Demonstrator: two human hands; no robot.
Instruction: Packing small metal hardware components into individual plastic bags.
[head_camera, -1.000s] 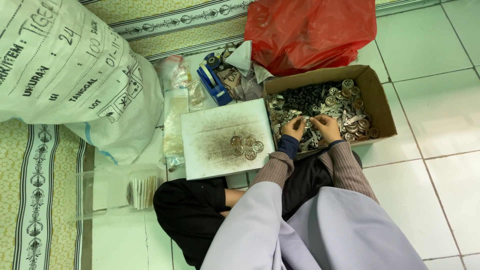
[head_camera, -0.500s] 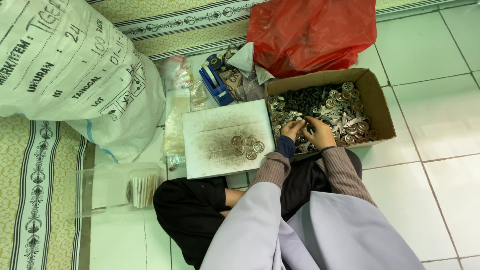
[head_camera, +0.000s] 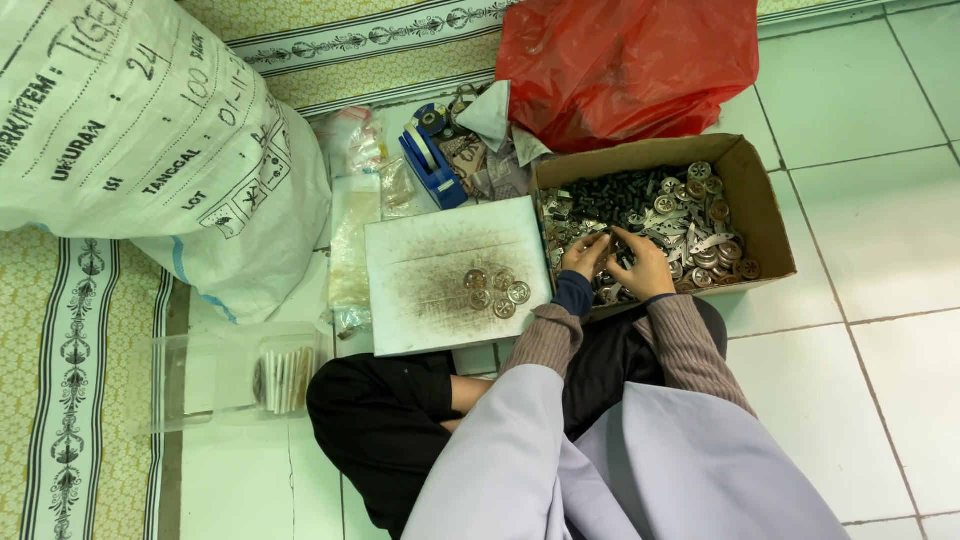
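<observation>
1. Head view, the hands: both are down in the cardboard box (head_camera: 765, 215), side by side over the heap of metal parts (head_camera: 670, 215). The left hand (head_camera: 585, 255) has its fingers curled into the pile; the right hand (head_camera: 640, 265) lies just beside it, fingers bent onto the parts. Whether either actually pinches a piece I cannot tell, since the fingertips are buried among the parts.

2. Head view, around them: a white board (head_camera: 440, 260) lies flat on the floor, touching the box's left side, with a small cluster of round discs (head_camera: 495, 290) near its right edge. Behind it sit a blue tape dispenser (head_camera: 430, 165), a red bag (head_camera: 630, 60) and a big white sack (head_camera: 130, 130).

3. Risks, as a judgement:
   - The parts look thin and stamped; raking bare fingers through them could nick the skin.
   - Pieces look tangled, so lifting one may drag others over the low front wall onto the tiles.
   - The discs lie close to the board's edge and to the left sleeve; a brush of the forearm could sweep them off.
   - Discs and dark pieces are mixed, so a wrong piece could be picked.
</observation>
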